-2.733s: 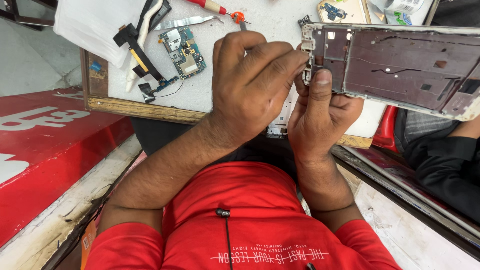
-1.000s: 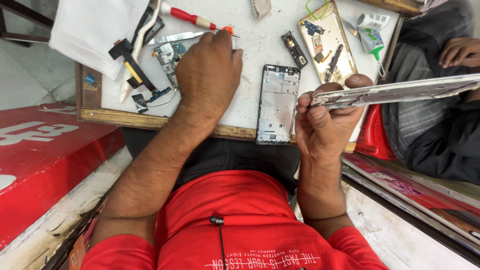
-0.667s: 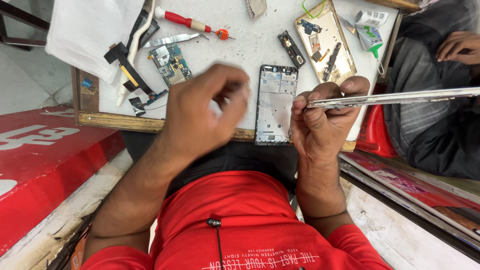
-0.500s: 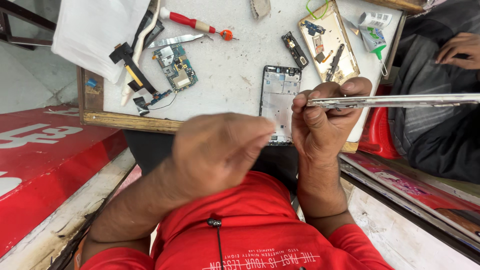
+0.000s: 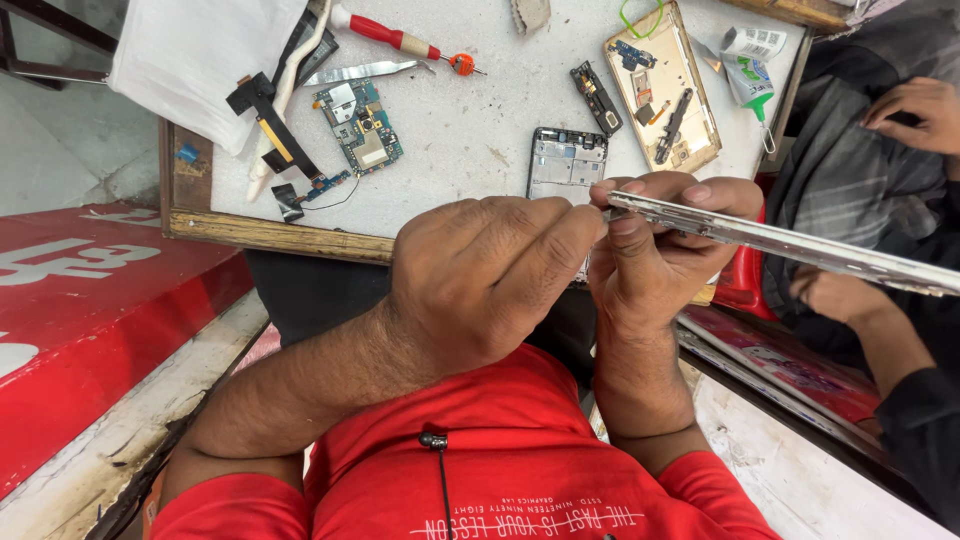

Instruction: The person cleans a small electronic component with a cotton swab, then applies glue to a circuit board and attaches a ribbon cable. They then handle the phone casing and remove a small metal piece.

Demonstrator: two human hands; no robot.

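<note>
My right hand [image 5: 655, 265] is shut on a thin silver phone frame [image 5: 800, 245], held edge-on and stretching out to the right above my lap. My left hand [image 5: 480, 280] has its fingers curled closed, and the fingertips meet the near end of that frame beside my right thumb. Whether something small sits between those fingertips is hidden. Both hands hover in front of the white worktop [image 5: 470, 130], just past its wooden front edge.
On the worktop lie a green circuit board [image 5: 358, 125], steel tweezers [image 5: 360, 72], a red screwdriver [image 5: 395, 35], a second phone frame [image 5: 567, 160], a gold back cover holding parts [image 5: 660, 90], a glue tube [image 5: 750, 85] and a white cloth [image 5: 200, 50]. Another person's hand [image 5: 915, 110] is at the right. A red panel [image 5: 100, 320] lies at the left.
My left hand left the worktop near the tweezers, swung back toward me and came up against the frame's end. My right hand kept the frame almost still.
</note>
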